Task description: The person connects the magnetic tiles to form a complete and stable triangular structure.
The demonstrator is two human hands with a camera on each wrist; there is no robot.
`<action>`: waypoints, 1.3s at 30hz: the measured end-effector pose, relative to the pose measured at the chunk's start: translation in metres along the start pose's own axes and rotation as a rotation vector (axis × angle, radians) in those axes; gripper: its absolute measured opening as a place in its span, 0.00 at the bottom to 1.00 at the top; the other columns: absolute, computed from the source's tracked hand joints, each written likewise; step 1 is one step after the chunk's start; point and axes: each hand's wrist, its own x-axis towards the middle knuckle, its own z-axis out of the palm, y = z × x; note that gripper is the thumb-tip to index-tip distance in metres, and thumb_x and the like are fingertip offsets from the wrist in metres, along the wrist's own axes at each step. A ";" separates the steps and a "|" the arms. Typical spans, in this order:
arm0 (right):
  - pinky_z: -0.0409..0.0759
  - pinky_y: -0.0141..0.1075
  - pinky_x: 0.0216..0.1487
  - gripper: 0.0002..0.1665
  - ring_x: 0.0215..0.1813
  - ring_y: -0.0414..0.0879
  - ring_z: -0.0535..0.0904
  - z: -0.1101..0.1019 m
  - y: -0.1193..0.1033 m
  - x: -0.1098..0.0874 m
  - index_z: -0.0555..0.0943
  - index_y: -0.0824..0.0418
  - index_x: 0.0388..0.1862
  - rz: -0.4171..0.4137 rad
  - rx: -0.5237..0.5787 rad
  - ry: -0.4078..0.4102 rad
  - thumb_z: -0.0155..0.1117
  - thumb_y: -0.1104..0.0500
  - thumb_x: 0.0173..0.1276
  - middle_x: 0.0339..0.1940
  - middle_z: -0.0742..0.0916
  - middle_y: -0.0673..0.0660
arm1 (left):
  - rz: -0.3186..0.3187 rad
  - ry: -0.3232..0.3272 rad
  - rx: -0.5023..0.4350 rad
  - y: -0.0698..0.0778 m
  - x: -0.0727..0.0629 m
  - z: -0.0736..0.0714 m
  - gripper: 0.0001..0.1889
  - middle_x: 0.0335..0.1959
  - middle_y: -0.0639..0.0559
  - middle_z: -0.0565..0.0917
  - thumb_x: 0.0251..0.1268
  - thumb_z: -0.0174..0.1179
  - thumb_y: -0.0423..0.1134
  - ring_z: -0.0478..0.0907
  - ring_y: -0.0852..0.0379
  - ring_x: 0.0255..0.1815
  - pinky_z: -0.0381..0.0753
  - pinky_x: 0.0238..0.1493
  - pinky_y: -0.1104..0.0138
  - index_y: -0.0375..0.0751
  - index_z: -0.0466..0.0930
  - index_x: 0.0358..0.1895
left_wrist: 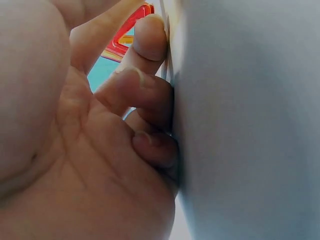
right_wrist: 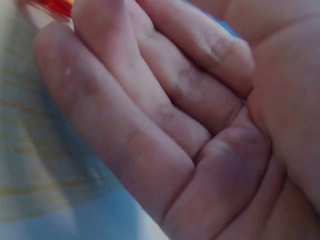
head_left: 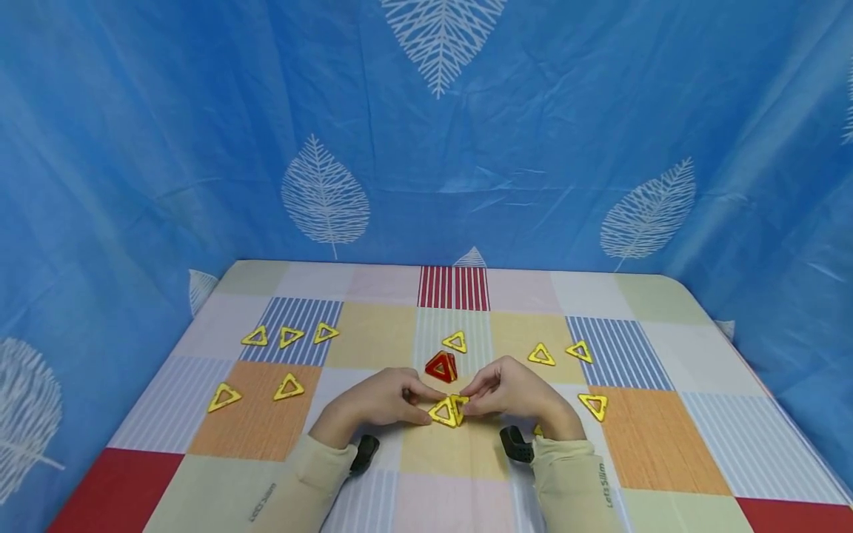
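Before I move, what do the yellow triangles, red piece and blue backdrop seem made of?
Yellow triangles: probably glossy plastic, by their shine. Red piece: likely glossy plastic too, with highlights in the left wrist view. Blue backdrop: apparently thin, satiny fabric or sheeting, by its creases.

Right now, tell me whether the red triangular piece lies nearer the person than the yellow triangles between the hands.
No, the red triangular piece lies beyond the held yellow triangles, closer to the blue curtain.

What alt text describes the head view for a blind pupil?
A person's left hand and right hand hold adjoining yellow triangles on a patchwork cloth, a red triangular piece just beyond. Loose yellow triangles lie around; a blue leaf-patterned curtain hangs behind.
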 end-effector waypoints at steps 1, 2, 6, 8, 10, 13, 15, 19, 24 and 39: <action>0.81 0.32 0.35 0.10 0.31 0.45 0.84 0.001 0.000 0.001 0.89 0.66 0.38 -0.006 0.012 -0.008 0.79 0.65 0.56 0.32 0.90 0.58 | -0.007 0.002 -0.006 0.000 0.000 0.000 0.18 0.27 0.57 0.75 0.58 0.74 0.39 0.68 0.60 0.29 0.68 0.32 0.67 0.51 0.89 0.54; 0.82 0.33 0.35 0.11 0.32 0.45 0.85 0.002 0.001 0.002 0.89 0.67 0.39 -0.013 0.026 -0.016 0.79 0.66 0.56 0.32 0.90 0.59 | -0.011 0.006 -0.010 0.000 0.001 0.000 0.18 0.27 0.57 0.75 0.58 0.75 0.39 0.69 0.60 0.29 0.68 0.32 0.67 0.50 0.89 0.53; 0.81 0.33 0.34 0.15 0.33 0.47 0.86 0.007 0.003 0.005 0.86 0.69 0.39 -0.027 0.084 -0.055 0.80 0.69 0.54 0.32 0.90 0.62 | -0.001 0.026 -0.026 -0.002 0.001 0.000 0.14 0.28 0.60 0.78 0.57 0.75 0.38 0.70 0.61 0.29 0.70 0.32 0.68 0.48 0.91 0.48; 0.80 0.33 0.32 0.15 0.31 0.47 0.86 0.009 0.005 0.007 0.85 0.69 0.39 -0.028 0.097 -0.063 0.81 0.68 0.53 0.31 0.89 0.62 | 0.016 0.037 -0.027 -0.002 0.001 0.000 0.12 0.28 0.61 0.79 0.57 0.75 0.37 0.71 0.61 0.29 0.71 0.32 0.67 0.46 0.91 0.46; 0.79 0.33 0.31 0.16 0.31 0.47 0.86 0.010 0.005 0.008 0.85 0.68 0.39 -0.023 0.105 -0.067 0.81 0.68 0.53 0.30 0.89 0.62 | 0.028 0.046 -0.029 -0.002 0.001 0.000 0.11 0.29 0.62 0.80 0.58 0.75 0.36 0.72 0.61 0.29 0.73 0.33 0.66 0.44 0.92 0.44; 0.78 0.33 0.31 0.16 0.31 0.47 0.86 0.010 0.006 0.008 0.85 0.67 0.38 -0.021 0.095 -0.059 0.82 0.67 0.52 0.29 0.89 0.60 | 0.034 0.053 -0.036 -0.001 0.001 -0.001 0.10 0.29 0.62 0.80 0.57 0.75 0.35 0.73 0.61 0.30 0.74 0.34 0.66 0.43 0.92 0.43; 0.80 0.34 0.32 0.17 0.31 0.48 0.86 0.010 0.005 0.008 0.85 0.66 0.37 -0.025 0.083 -0.059 0.83 0.66 0.51 0.29 0.89 0.60 | 0.032 0.054 -0.038 -0.001 0.001 -0.001 0.10 0.29 0.62 0.81 0.57 0.75 0.35 0.74 0.61 0.30 0.74 0.34 0.66 0.43 0.92 0.42; 0.81 0.34 0.33 0.16 0.32 0.48 0.86 0.011 0.004 0.008 0.84 0.65 0.35 -0.047 0.048 -0.057 0.84 0.64 0.50 0.29 0.89 0.58 | 0.031 0.056 -0.039 -0.001 0.001 -0.001 0.09 0.29 0.62 0.81 0.57 0.74 0.34 0.75 0.61 0.30 0.75 0.34 0.66 0.44 0.92 0.42; 0.81 0.33 0.33 0.15 0.31 0.46 0.85 0.013 0.003 0.008 0.84 0.67 0.32 -0.062 0.038 -0.044 0.84 0.65 0.50 0.29 0.89 0.58 | 0.035 0.057 -0.037 -0.001 0.001 0.000 0.09 0.29 0.62 0.82 0.57 0.74 0.34 0.76 0.62 0.31 0.76 0.35 0.66 0.44 0.92 0.42; 0.83 0.36 0.37 0.13 0.33 0.49 0.87 0.016 0.006 0.008 0.85 0.63 0.30 -0.043 0.047 -0.015 0.84 0.64 0.50 0.31 0.90 0.56 | 0.011 0.015 -0.039 0.001 -0.007 -0.006 0.14 0.34 0.59 0.81 0.58 0.75 0.38 0.74 0.59 0.34 0.75 0.36 0.65 0.44 0.90 0.48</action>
